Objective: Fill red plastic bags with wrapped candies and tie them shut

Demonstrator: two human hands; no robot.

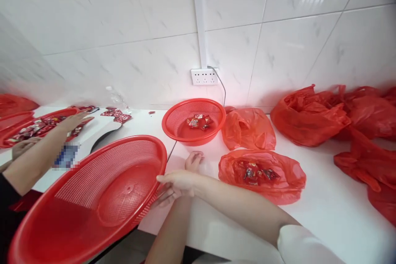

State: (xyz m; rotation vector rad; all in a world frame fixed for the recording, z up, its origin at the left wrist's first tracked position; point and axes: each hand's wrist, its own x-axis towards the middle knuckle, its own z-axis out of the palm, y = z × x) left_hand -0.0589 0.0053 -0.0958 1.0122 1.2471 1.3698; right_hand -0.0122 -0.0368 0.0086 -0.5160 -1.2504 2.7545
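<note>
A large red plastic basket (128,185) is tilted at the lower left, with nothing seen inside. My right hand (176,183) grips its right rim, thumb over the edge and fingers against the outer wall. My left arm passes under the right forearm. Beyond it, my left hand (194,161) rests by the table with loosely curled fingers and nothing seen in them; the right forearm covers part of it. Behind that hand, a smaller red basket (173,132) holds several red-wrapped snacks (198,121). An open red plastic bag (287,173) to the right has several wrapped packets (258,173) in it.
Several red bags (309,119) line the right side, and another bag (247,128) touches the small basket. At left, a co-worker's hands (74,121) are over a red basket of packets (66,111). A clear bottle (117,99) and wall sockets (204,76) are behind.
</note>
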